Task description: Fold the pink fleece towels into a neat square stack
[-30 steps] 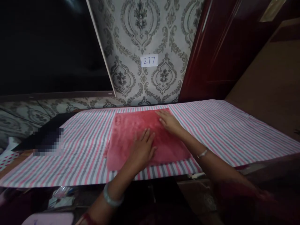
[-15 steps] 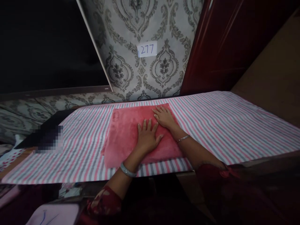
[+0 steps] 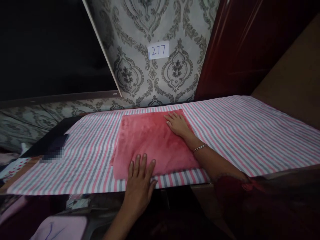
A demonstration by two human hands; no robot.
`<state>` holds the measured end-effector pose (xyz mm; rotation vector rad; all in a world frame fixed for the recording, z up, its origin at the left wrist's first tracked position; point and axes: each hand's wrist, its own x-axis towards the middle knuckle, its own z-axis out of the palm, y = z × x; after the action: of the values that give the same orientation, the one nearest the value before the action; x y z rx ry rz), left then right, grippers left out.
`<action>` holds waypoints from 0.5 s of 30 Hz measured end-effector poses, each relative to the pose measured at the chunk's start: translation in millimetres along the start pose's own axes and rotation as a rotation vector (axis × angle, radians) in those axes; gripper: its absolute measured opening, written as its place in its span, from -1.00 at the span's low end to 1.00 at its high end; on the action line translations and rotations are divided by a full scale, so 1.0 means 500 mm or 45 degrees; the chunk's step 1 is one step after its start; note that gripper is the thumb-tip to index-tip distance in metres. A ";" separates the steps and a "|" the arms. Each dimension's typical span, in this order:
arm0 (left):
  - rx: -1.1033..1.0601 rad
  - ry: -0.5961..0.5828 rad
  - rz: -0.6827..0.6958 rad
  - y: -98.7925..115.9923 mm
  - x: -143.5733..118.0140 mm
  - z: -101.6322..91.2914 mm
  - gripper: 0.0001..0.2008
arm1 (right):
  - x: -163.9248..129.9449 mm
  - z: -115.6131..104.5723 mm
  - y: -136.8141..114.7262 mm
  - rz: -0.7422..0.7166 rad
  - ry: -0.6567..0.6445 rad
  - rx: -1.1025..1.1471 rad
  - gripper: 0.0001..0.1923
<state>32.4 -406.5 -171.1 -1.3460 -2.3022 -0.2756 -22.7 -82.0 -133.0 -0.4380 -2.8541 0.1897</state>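
A folded pinkish-red plush cloth lies flat on a striped tablecloth of pink, grey and white. My right hand rests palm down near the cloth's far right corner, its fingers stretched out. At the near left edge of the cloth is my left hand, fingers apart and pointing away from me; its fingertips overlap the plush. Neither hand grips anything. A lower layer of the cloth peeks out at its left side.
Behind the table, a patterned wall carries a white paper label reading 277. A large dark screen stands at the left, a dark red glossy panel at the right. A pale pink seat-like surface sits at the lower left.
My left hand has slid from the middle of the plush cloth back toward me, to its near edge. My right hand stays at the far right corner. The view has shifted slightly.
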 end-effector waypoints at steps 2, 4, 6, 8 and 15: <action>-0.062 0.042 0.047 -0.019 -0.001 -0.023 -0.53 | 0.006 -0.018 -0.004 0.023 -0.055 0.016 -0.47; -0.121 0.054 0.036 -0.040 0.027 -0.046 -0.59 | 0.023 -0.044 -0.020 0.026 -0.081 0.061 -0.47; -0.136 0.004 -0.043 -0.058 0.080 -0.063 -0.55 | 0.049 -0.071 -0.052 -0.047 -0.045 0.113 -0.47; -0.098 -0.100 -0.142 -0.070 0.143 -0.064 -0.44 | 0.079 -0.087 -0.097 -0.176 -0.013 0.139 -0.47; 0.017 -0.409 -0.369 -0.080 0.214 0.006 -0.34 | 0.124 -0.007 -0.183 -0.327 -0.253 0.108 -0.40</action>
<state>-47.8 -342.9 -120.1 -1.1119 -2.7656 -0.1414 -104.7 -149.0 -100.5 -0.0342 -3.0447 0.3203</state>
